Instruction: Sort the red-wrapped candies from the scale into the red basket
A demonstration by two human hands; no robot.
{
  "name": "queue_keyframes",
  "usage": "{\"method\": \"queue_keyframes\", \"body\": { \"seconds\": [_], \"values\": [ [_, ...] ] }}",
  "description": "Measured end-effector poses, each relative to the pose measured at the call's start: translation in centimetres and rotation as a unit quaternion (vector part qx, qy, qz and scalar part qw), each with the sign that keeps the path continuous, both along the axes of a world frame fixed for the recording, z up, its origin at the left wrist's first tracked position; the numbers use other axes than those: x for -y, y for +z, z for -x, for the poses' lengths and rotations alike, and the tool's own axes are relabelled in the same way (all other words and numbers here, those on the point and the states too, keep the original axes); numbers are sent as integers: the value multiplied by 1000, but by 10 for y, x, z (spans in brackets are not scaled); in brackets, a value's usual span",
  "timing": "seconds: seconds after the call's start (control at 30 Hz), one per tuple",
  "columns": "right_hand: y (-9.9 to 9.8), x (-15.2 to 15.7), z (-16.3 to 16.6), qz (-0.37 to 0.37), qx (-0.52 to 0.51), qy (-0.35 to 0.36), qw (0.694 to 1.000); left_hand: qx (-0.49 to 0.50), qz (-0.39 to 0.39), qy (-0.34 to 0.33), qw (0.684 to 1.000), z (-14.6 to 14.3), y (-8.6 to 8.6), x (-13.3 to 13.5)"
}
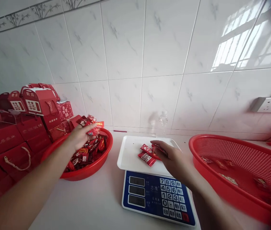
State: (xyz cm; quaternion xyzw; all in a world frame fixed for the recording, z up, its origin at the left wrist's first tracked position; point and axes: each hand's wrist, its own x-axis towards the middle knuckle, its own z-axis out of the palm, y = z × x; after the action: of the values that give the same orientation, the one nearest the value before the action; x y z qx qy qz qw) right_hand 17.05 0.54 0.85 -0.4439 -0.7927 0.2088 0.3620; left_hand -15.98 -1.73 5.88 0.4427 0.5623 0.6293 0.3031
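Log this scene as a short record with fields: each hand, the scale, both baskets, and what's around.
Left hand: holding several wrapped packets above the left basket
Right hand: over the white tray, fingers at red packets; grip unclear
Scale: blue keypad panel, three displays, readings not legible
Left basket: red, many wrapped packets inside
Right basket: red, a few packets visible
Far left: stacked red boxes
Behind tray: clear bottle by the tiled wall
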Motion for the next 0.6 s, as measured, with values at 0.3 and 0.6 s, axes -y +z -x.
{"method": "queue_keyframes", "body": {
  "seconds": [0.3, 0.6],
  "values": [
    [-2, 6, 19, 123, -335, 128, 925, 137, -42, -255, 956, -144, -49, 10],
    [6, -13, -8, -7, -390, -29, 920, -45, -42, -163, 985, -145, -60, -20]
  ]
}}
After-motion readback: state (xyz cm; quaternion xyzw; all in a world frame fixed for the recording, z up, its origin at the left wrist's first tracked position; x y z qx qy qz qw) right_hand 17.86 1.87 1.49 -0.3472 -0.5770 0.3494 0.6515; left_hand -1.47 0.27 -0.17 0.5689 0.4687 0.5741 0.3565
